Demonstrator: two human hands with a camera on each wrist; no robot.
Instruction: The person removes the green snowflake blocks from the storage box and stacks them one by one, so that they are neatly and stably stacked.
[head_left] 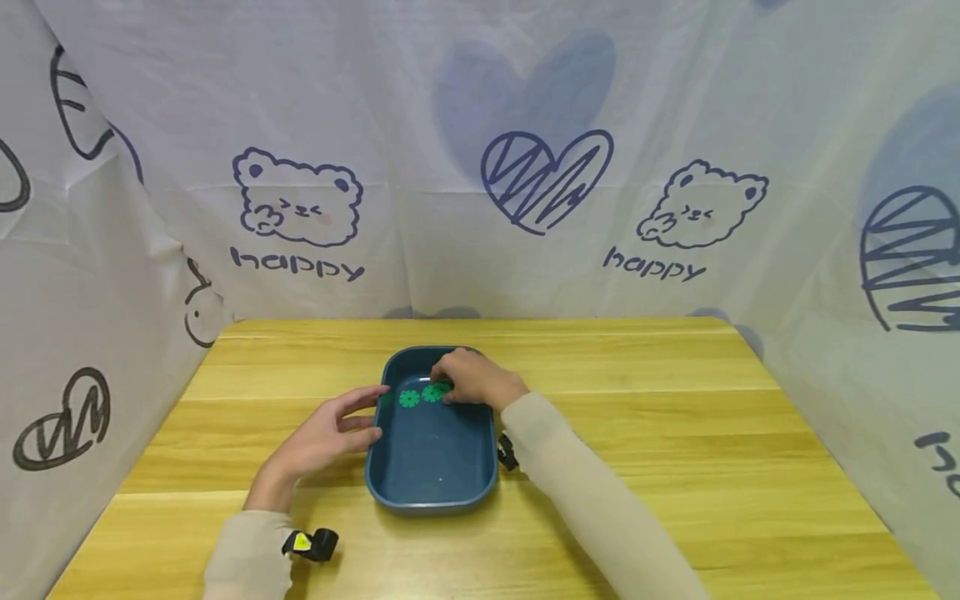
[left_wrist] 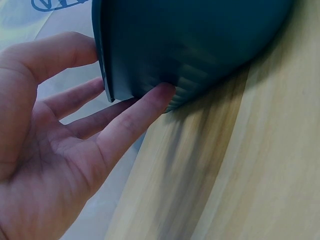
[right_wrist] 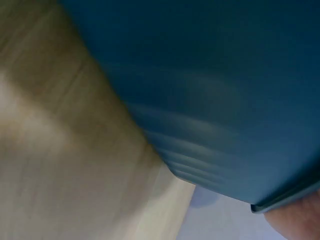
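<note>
A deep blue rectangular bin with rounded corners stands on the wooden table. Inside, toward its far end, lies a small green flower-shaped piece, with another green flower-shaped piece beside it. My right hand reaches over the far right rim, thumb and fingers bent round a green piece partly hidden under them. In the right wrist view, only a bit of that hand shows past the rim. Along the bin's left side, my left hand has its fingers spread, fingertips at the rim and the ribbed outer wall.
The wooden table reaches out on both sides of the bin. A white cloth printed with bears and hearts hangs behind the table and along both sides. Black wrist cameras sit at both sleeves.
</note>
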